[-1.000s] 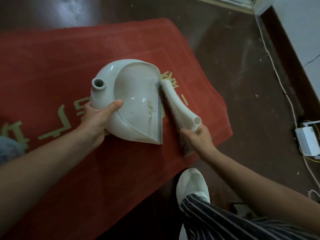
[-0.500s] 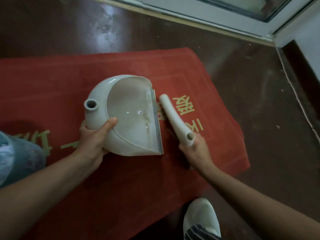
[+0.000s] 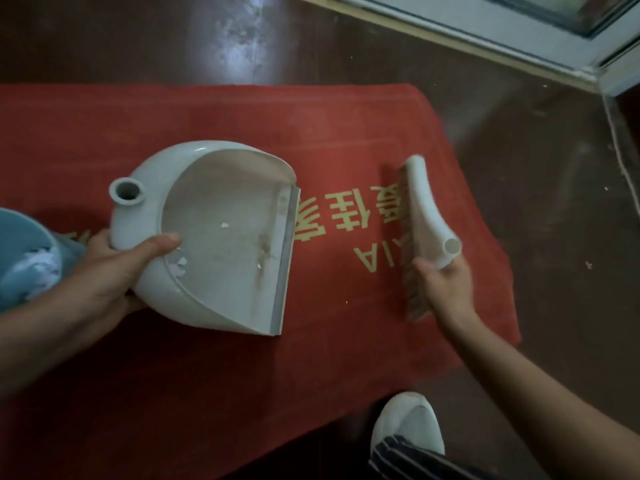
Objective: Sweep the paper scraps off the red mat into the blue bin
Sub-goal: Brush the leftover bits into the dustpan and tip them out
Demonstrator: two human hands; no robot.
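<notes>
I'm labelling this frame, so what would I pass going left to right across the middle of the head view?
Along that line: blue bin → white dustpan → gold lettering on the red mat → brush → dark floor.

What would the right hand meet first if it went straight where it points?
Probably nothing solid: the right hand, gripping the brush, points up-left over the red mat, passing just beside the dustpan; depth is unclear.
</notes>
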